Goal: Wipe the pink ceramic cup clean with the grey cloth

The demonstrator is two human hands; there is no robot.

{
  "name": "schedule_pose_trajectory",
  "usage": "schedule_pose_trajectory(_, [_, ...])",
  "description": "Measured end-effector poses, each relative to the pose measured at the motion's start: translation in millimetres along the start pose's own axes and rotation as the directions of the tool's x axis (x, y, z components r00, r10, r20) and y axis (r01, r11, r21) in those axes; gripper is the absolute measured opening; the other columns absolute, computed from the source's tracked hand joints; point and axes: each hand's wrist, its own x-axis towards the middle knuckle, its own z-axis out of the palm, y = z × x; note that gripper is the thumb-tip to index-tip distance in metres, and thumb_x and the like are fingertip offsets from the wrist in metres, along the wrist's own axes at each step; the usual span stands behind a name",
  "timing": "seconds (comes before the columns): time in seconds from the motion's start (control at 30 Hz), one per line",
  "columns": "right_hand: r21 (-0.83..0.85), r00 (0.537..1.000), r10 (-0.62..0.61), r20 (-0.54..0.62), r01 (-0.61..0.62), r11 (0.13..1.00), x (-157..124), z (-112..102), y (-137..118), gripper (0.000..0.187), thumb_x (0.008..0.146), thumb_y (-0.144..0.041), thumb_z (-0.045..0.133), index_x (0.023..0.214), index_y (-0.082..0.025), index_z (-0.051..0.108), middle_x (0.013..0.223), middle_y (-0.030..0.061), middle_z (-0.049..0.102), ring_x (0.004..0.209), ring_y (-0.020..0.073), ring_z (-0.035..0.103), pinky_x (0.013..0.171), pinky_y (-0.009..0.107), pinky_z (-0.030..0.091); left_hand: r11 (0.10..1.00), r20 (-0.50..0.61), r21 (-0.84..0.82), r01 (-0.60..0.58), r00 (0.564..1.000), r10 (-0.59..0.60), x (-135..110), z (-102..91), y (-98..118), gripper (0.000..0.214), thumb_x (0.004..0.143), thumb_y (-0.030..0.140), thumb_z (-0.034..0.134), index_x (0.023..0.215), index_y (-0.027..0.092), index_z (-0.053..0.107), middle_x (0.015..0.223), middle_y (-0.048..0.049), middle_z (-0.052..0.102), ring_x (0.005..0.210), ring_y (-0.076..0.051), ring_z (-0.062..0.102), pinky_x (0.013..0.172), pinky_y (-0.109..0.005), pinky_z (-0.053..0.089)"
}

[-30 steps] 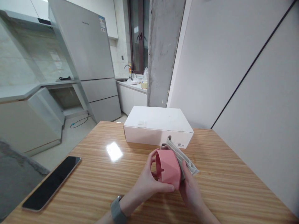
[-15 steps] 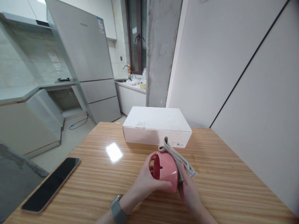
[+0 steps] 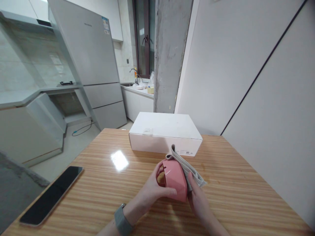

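Observation:
A glossy pink hollow plastic piece (image 3: pixel 175 179), with a small notch in its rim, is held above the table by my left hand (image 3: pixel 152 187). The thumb lies along its lower front and the fingers wrap round its open left side, partly hidden. Against its right side my right hand (image 3: pixel 198 196) presses a folded grey cloth (image 3: pixel 188 168), gripped between thumb and fingers. The cloth's looped top end sticks up above the pink piece. Most of my right fingers are hidden behind the cloth and the piece.
A white closed box (image 3: pixel 164 126) lies on the wooden table (image 3: pixel 103 193) just beyond my hands. On the left a dark-screened phone (image 3: pixel 51 196) rests near the table's edge. A white wall (image 3: pixel 258 108) borders the right side; a fridge (image 3: pixel 88 55) stands farther back.
My left hand has turned the pink piece, so its opening faces farther away and more of its smooth outer side shows. The cloth stays pressed to its right side.

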Motion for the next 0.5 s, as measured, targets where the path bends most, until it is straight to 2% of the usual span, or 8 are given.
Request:
schedule_pose_trajectory(0.13, [0.027,0.999,0.046,-0.025,-0.045,0.999,1.1,-1.8,-0.9,0.055,0.070,-0.064,0.074,0.111,-0.027,0.074,0.127,0.0044,0.069,0.137,0.0314,0.045,0.120,0.049,0.025,0.999,0.037,0.040,-0.010,0.999,0.008,1.7,-2.1,2.7,0.119,0.042,0.014,0.094,0.144,0.036,0.036,0.148,-0.0116,0.041,0.113,-0.031,0.060,0.084,-0.035,0.054])
schedule_pose_trajectory(0.33, [0.067,0.999,0.045,-0.030,-0.043,0.997,-6.4,9.7,-10.3,0.053,0.065,-0.064,0.077,0.104,-0.027,0.077,0.122,0.0034,0.072,0.136,0.0315,0.047,0.118,0.048,0.032,0.997,0.062,0.083,0.000,0.998,-0.005,3.8,-7.9,5.3,0.110,0.043,0.016,0.094,0.138,0.034,0.041,0.143,-0.0121,0.043,0.099,-0.027,0.066,0.076,-0.034,0.055])
schedule_pose_trajectory(0.5, [0.109,0.996,0.087,-0.015,-0.085,0.990,-11.7,16.5,-15.6,0.052,0.068,-0.064,0.075,0.103,-0.026,0.077,0.119,0.0043,0.074,0.133,0.0326,0.051,0.115,0.048,0.038,0.994,0.036,0.093,-0.054,0.998,0.051,1.1,-4.2,4.2,0.106,0.042,0.018,0.095,0.134,0.028,0.044,0.128,-0.0110,0.056,0.107,-0.026,0.062,0.086,-0.033,0.052])
